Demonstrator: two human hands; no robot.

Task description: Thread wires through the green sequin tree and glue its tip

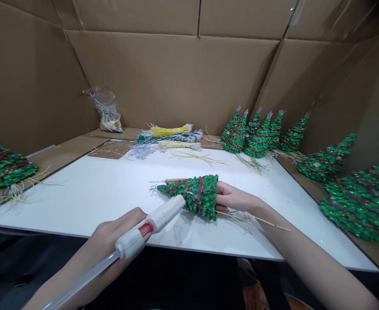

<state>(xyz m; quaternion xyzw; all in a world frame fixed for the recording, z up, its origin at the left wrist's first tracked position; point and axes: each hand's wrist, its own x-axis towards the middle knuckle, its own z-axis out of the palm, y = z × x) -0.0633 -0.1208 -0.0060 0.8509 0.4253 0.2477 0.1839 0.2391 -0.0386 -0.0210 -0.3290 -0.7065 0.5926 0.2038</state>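
Note:
My left hand (116, 230) grips a white glue gun (150, 224) with an orange trigger and a clear glue stick trailing from its back. Its nozzle points at the side of a small green sequined Christmas tree (194, 193) wound with a red garland. The tree lies on its side over the white board (89, 198), tip to the left. My right hand (232, 198) holds the tree from its wide base, fingers tucked inside. Thin yellow wires (254, 218) stick out under my right wrist.
Several finished green trees (257, 133) stand at the back right, more lie along the right edge (360, 202) and at the left (2, 165). Bundles of yellow, blue and white wires (170, 137) lie at the back, beside a plastic bag (107, 110). Cardboard walls surround the board.

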